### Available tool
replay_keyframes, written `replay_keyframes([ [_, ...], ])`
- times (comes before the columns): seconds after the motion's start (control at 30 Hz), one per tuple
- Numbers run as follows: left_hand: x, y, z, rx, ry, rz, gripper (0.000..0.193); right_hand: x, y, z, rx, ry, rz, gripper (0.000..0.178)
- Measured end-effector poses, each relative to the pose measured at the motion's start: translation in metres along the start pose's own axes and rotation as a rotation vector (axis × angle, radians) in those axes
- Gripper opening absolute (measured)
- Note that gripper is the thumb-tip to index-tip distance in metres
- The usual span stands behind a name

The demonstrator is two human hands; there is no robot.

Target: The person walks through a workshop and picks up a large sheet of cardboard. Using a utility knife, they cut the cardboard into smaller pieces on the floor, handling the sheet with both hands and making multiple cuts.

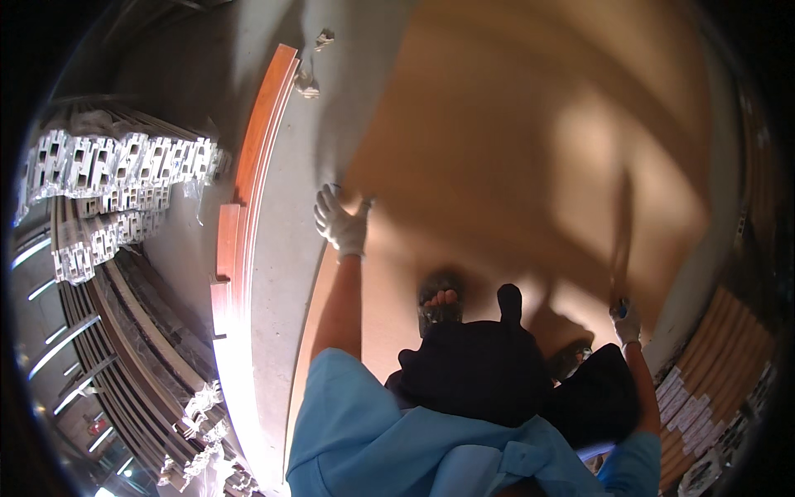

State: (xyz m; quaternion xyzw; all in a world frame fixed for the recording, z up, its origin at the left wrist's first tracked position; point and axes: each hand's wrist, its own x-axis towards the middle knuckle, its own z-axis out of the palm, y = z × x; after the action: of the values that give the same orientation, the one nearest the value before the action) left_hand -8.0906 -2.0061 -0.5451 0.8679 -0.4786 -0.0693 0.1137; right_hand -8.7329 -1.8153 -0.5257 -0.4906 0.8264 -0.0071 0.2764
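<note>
While bundled metal profiles (116, 178) and wooden trim strips (248, 207) lie left, the gloved left hand (341, 222) grips the brown board (513, 166) edge, fingers curled, steadying it on the floor; the right hand (627, 323) clasps a thin tool (621, 240) upright.
</note>
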Motion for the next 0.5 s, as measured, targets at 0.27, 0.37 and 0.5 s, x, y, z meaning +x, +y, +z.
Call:
replay_keyframes([
  [0.27,0.056,-0.029,0.003,-0.438,-0.399,-0.050,0.077,0.040,-0.055,-0.053,-0.271,-0.230,-0.098,0.055],
  [0.37,0.056,-0.048,0.024,-0.530,-0.383,-0.015,0.070,0.058,-0.111,-0.073,-0.206,-0.238,-0.202,0.045],
  [0.5,0.058,-0.067,0.036,-0.689,-0.328,-0.031,0.060,0.054,-0.224,-0.064,-0.014,-0.259,-0.247,0.045],
])
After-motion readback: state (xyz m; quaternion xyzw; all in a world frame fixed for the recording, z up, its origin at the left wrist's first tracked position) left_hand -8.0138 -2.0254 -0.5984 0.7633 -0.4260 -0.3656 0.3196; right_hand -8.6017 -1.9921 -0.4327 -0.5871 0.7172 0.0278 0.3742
